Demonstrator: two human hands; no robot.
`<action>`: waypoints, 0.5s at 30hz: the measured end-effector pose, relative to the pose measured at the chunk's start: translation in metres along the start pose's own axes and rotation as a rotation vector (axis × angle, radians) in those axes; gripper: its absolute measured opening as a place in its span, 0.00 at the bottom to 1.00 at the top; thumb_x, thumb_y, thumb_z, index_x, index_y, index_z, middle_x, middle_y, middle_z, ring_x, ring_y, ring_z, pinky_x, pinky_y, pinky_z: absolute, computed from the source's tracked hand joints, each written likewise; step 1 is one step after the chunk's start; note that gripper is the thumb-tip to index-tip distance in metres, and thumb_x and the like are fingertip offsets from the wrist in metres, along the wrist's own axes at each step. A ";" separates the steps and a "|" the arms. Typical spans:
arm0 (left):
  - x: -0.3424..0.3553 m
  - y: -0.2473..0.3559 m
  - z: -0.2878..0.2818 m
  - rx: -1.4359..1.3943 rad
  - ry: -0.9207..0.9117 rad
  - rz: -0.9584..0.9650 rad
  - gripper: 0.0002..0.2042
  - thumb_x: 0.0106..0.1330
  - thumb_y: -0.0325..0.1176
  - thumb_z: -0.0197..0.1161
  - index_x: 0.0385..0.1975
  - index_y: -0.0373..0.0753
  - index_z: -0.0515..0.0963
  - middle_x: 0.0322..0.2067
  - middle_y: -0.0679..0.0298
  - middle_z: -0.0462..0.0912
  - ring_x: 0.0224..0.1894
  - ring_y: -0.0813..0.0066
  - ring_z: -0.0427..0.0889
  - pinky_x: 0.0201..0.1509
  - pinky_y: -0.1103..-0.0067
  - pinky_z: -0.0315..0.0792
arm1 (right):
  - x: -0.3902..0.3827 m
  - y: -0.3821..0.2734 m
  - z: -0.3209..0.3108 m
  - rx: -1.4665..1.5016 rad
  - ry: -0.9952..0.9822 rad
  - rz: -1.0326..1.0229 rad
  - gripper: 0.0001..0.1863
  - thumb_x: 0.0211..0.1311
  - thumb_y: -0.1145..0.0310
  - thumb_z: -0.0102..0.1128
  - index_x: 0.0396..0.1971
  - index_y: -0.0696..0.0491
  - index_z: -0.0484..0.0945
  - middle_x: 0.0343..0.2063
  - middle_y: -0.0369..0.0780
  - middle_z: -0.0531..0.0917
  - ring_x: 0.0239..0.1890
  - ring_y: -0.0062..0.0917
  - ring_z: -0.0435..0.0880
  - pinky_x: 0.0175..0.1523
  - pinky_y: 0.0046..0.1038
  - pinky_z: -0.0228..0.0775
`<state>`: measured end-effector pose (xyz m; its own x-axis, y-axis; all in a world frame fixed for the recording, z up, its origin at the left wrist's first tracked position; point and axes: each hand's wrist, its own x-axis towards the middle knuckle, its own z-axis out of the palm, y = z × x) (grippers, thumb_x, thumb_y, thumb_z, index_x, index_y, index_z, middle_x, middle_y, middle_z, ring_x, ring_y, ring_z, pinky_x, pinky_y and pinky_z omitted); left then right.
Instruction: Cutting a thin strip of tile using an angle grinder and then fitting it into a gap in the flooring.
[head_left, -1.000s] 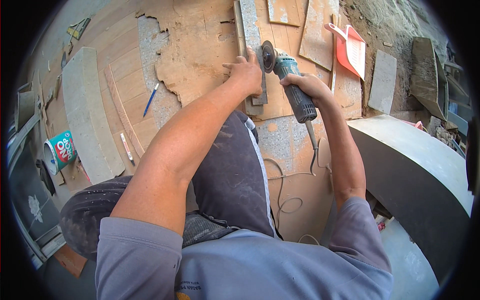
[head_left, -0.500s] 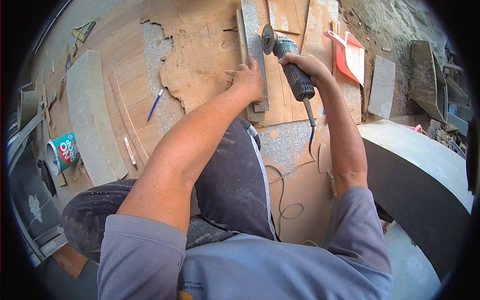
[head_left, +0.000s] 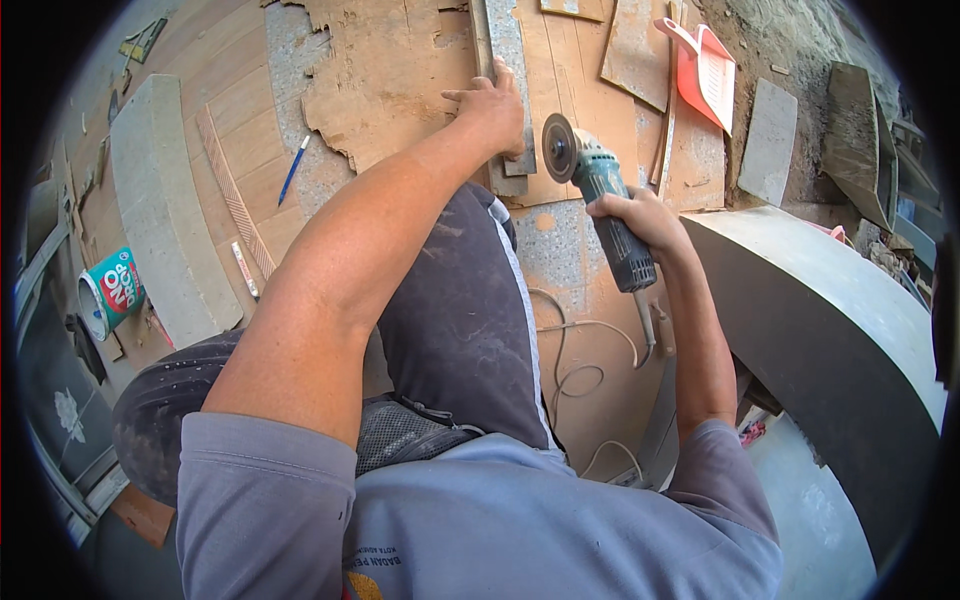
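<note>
My left hand (head_left: 490, 112) rests with spread fingers on narrow grey strips (head_left: 508, 35) lying over a pale plywood board (head_left: 370, 70). To its right, my right hand (head_left: 644, 222) is closed round the body of a teal and dark angle grinder (head_left: 616, 245). The grinder's cutting disc (head_left: 559, 147) is held just right of the strips, apart from them, and its cord runs down toward loops of cable (head_left: 580, 378). My left forearm crosses above my bent leg.
A blue pencil (head_left: 293, 170), marker (head_left: 246, 270), ribbed lath (head_left: 232, 190), long concrete slab (head_left: 170, 200) and teal can (head_left: 110, 293) are at left. At right are plywood offcuts (head_left: 640, 50), a pink dustpan (head_left: 705, 80), grey tile pieces (head_left: 768, 140) and a curved metal-coloured ledge (head_left: 820, 290).
The grinder in my right hand has moved right and down, away from the strips. My left hand stays on them, appearing higher in the view as the whole scene has shifted slightly.
</note>
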<state>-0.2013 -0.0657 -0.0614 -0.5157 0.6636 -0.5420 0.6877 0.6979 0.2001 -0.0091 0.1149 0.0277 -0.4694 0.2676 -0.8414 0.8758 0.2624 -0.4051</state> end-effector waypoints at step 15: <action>0.001 0.006 -0.004 0.040 -0.030 -0.024 0.62 0.51 0.54 0.83 0.77 0.20 0.53 0.81 0.36 0.44 0.73 0.35 0.68 0.60 0.27 0.73 | -0.015 0.016 0.017 0.056 -0.065 0.052 0.27 0.54 0.53 0.74 0.42 0.64 0.83 0.29 0.42 0.86 0.25 0.24 0.85 0.31 0.27 0.77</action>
<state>-0.1995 -0.0594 -0.0579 -0.5177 0.6377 -0.5704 0.6951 0.7022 0.1542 0.0137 0.0990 0.0274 -0.4163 0.2183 -0.8826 0.9046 0.1970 -0.3780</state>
